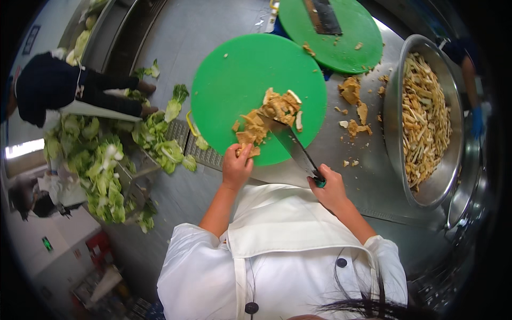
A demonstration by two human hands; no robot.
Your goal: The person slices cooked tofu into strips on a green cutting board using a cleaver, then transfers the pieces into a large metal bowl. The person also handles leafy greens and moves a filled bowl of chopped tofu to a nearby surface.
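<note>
My right hand (pixel 332 189) is closed round the handle of a kitchen knife (pixel 293 144), which is dark with a green end at the grip. The broad blade slants up and left over a round green cutting board (pixel 234 80). Its tip meets tan, spongy pieces (pixel 280 106) that look like fried tofu; their exact kind cannot be told. At the board's near edge, the bent fingers of my left hand (pixel 237 168) hold a small tan piece (pixel 250 151), partly hidden by them. More broken pieces (pixel 253 128) lie between that hand and the blade.
A large metal bowl (pixel 392 117) full of tan strips stands on the steel table (pixel 368 189) at right. Tan scraps (pixel 350 90) lie beside the board. Behind is a second green board (pixel 352 50) bearing a cleaver (pixel 322 16). Leafy greens (pixel 101 170) and a person (pixel 50 88) are at left.
</note>
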